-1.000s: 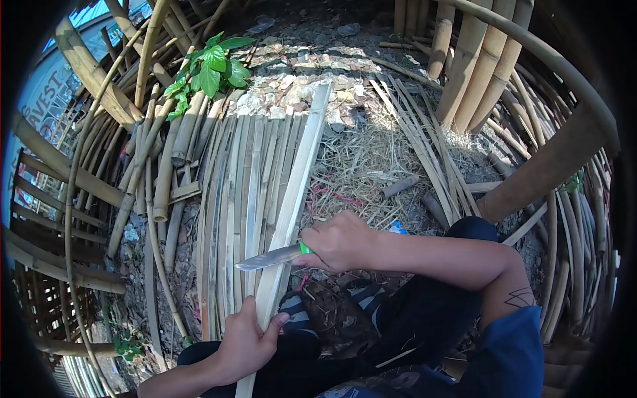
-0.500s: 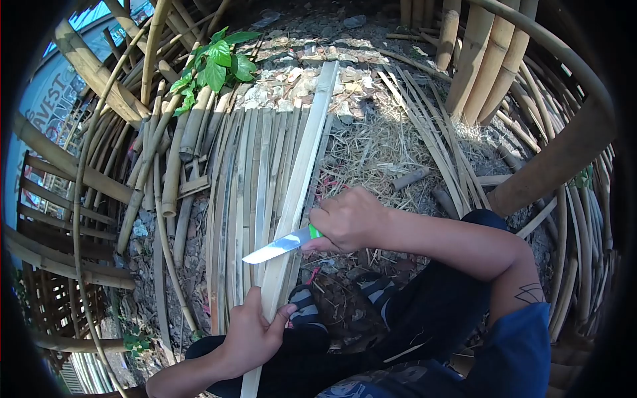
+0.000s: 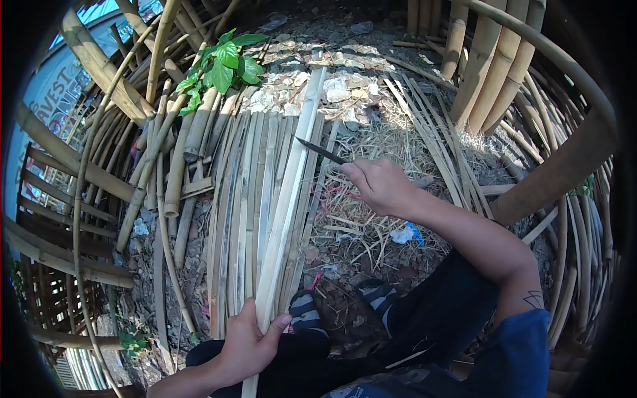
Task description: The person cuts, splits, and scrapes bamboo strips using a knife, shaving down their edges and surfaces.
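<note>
My left hand (image 3: 251, 341) is closed round the near end of a long pale bamboo strip (image 3: 282, 235), thumb along its right edge. The strip slopes away from my lap toward the stony ground. In my right hand (image 3: 379, 186) is a knife (image 3: 320, 151), my fingers wrapped round its handle, which is mostly hidden. Its dark-looking blade points left, and the tip overlaps the upper part of the strip. Beneath the strip lies a row of split bamboo slats (image 3: 232, 219).
Thin shavings (image 3: 371, 142) litter the ground to the right, beside more loose slats (image 3: 431, 136). Thick bamboo poles (image 3: 488, 73) stand at upper right. A leafy plant (image 3: 225, 63) grows at upper left among stacked bamboo. My sandalled feet (image 3: 306, 312) are below the strip.
My right hand has moved up and away along the strip with the knife, whose blade has turned from bright flat side to dark edge-on. The strip's far end has shifted slightly left.
</note>
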The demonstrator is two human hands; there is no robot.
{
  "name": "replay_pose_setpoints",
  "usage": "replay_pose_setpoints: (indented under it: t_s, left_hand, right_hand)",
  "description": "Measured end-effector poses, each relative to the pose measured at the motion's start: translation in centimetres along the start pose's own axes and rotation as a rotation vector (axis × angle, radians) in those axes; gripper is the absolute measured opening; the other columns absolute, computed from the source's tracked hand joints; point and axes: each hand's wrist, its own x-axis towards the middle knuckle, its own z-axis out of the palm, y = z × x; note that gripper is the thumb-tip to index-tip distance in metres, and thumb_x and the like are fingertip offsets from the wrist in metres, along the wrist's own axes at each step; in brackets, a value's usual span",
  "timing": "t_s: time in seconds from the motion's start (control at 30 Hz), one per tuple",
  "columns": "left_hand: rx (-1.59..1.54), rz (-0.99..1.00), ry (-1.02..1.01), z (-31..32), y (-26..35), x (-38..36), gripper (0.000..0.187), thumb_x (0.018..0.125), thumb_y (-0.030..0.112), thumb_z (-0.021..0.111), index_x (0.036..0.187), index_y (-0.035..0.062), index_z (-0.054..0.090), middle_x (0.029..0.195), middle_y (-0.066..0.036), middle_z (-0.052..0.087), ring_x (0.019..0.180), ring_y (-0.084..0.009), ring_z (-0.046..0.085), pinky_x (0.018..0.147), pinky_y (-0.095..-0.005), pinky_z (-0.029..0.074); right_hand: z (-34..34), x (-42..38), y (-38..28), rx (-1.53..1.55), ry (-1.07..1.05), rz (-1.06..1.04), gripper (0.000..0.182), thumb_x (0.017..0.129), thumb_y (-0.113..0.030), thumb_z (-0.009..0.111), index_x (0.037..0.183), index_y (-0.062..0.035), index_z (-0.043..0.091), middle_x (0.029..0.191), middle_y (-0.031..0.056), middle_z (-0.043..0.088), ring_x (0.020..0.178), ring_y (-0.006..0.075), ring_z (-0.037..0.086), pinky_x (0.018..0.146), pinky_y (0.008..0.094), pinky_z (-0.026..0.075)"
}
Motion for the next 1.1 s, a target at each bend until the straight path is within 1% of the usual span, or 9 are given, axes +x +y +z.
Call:
replay_pose_setpoints:
  t_s: [0.1, 0.17, 0.3, 0.37, 0.57, 0.63, 0.77, 0.87, 1.1]
  left_hand:
    - [-0.134, -0.036, -0.005, -0.6, 0.9, 0.7, 0.036, 0.096, 0.027, 0.066, 0.103, -0.0048, 0.051, 0.062, -0.008, 0.058, 0.049, -0.0133, 0.057, 0.046, -0.0307, 0.044]
    - [-0.337, -0.299, -0.107, -1.1, 2.0, 1.0, 0.031, 0.099, 0.024, 0.061, 0.109, -0.0031, 0.051, 0.068, -0.005, 0.06, 0.055, -0.0112, 0.06, 0.049, -0.0283, 0.047]
    - [-0.54, -0.167, -0.167, -0.6, 1.3, 1.6, 0.026, 0.101, 0.019, 0.056, 0.115, -0.0017, 0.049, 0.069, -0.003, 0.059, 0.06, -0.0094, 0.062, 0.053, -0.027, 0.05]
    - [-0.557, -0.081, -0.306, -0.5, 1.1, 1.7, 0.025, 0.102, 0.016, 0.055, 0.118, -0.0006, 0.048, 0.072, -0.003, 0.06, 0.061, -0.01, 0.062, 0.055, -0.0261, 0.051]
    - [-0.657, -0.12, -0.364, -0.4, 1.1, 1.9, 0.031, 0.106, 0.034, 0.043, 0.104, 0.0027, 0.048, 0.073, -0.006, 0.061, 0.063, -0.013, 0.064, 0.06, -0.0275, 0.052]
    - [-0.674, 0.011, -0.425, 0.0, 0.8, 2.4, 0.03, 0.107, 0.032, 0.041, 0.105, 0.0036, 0.048, 0.074, -0.006, 0.061, 0.066, -0.0138, 0.066, 0.06, -0.0286, 0.053]
    - [-0.968, -0.178, -0.501, 0.9, 0.2, 2.3, 0.026, 0.108, 0.03, 0.038, 0.105, 0.0051, 0.047, 0.072, -0.003, 0.05, 0.055, -0.0089, 0.047, 0.052, -0.0252, 0.042]
    - [-0.839, -0.187, -0.421, 1.3, 1.2, 1.8, 0.029, 0.107, 0.036, 0.039, 0.106, 0.0078, 0.046, 0.069, -0.002, 0.041, 0.051, -0.0084, 0.034, 0.048, -0.0243, 0.033]
    - [-0.689, -0.27, -0.361, 1.1, 2.1, 0.8, 0.026, 0.107, 0.032, 0.041, 0.105, 0.0071, 0.044, 0.069, -0.002, 0.042, 0.052, -0.0075, 0.037, 0.047, -0.0234, 0.033]
  right_hand:
    - [-0.5, -1.8, -4.9, 0.074, -0.102, -0.091, 0.054, 0.102, -0.047, 0.041, 0.074, -0.0041, 0.059, 0.054, 0.0155, 0.058, 0.05, 0.0382, 0.061, 0.05, 0.0498, 0.049]
    - [-0.6, -2.6, -6.8, 0.09, -0.142, -0.172, 0.053, 0.102, -0.046, 0.043, 0.073, -0.0042, 0.059, 0.054, 0.0148, 0.057, 0.048, 0.0374, 0.06, 0.049, 0.0491, 0.049]
    - [-0.5, -3.6, -9.1, 0.13, -0.167, -0.325, 0.048, 0.098, -0.046, 0.053, 0.071, -0.0064, 0.057, 0.049, 0.0112, 0.054, 0.041, 0.0307, 0.058, 0.038, 0.0421, 0.045]
    - [-0.6, -4.1, -9.8, 0.132, -0.161, -0.397, 0.048, 0.096, -0.047, 0.056, 0.071, -0.0063, 0.056, 0.049, 0.01, 0.054, 0.04, 0.0287, 0.057, 0.036, 0.0407, 0.044]
    - [-1.4, -4.3, -12.1, 0.129, -0.094, -0.447, 0.046, 0.092, -0.044, 0.065, 0.069, -0.0063, 0.052, 0.051, 0.0059, 0.049, 0.038, 0.0219, 0.052, 0.035, 0.0343, 0.041]
    - [-1.5, -4.5, -12.6, 0.113, -0.097, -0.446, 0.046, 0.091, -0.043, 0.066, 0.068, -0.0064, 0.051, 0.051, 0.0055, 0.049, 0.037, 0.021, 0.052, 0.034, 0.0335, 0.04]
    - [-1.7, -4.7, -13.0, 0.065, -0.13, -0.442, 0.047, 0.091, -0.044, 0.066, 0.066, -0.0072, 0.05, 0.05, 0.005, 0.048, 0.037, 0.0201, 0.051, 0.035, 0.0334, 0.042]
    - [-1.8, -4.6, -12.5, 0.028, -0.116, -0.448, 0.047, 0.09, -0.045, 0.066, 0.066, -0.0076, 0.049, 0.049, 0.0049, 0.048, 0.037, 0.0204, 0.052, 0.036, 0.0335, 0.042]
    - [-1.1, -4.1, -9.5, -0.075, -0.02, -0.462, 0.052, 0.092, -0.051, 0.061, 0.064, -0.0085, 0.051, 0.045, 0.0051, 0.048, 0.034, 0.0198, 0.051, 0.031, 0.0354, 0.039]
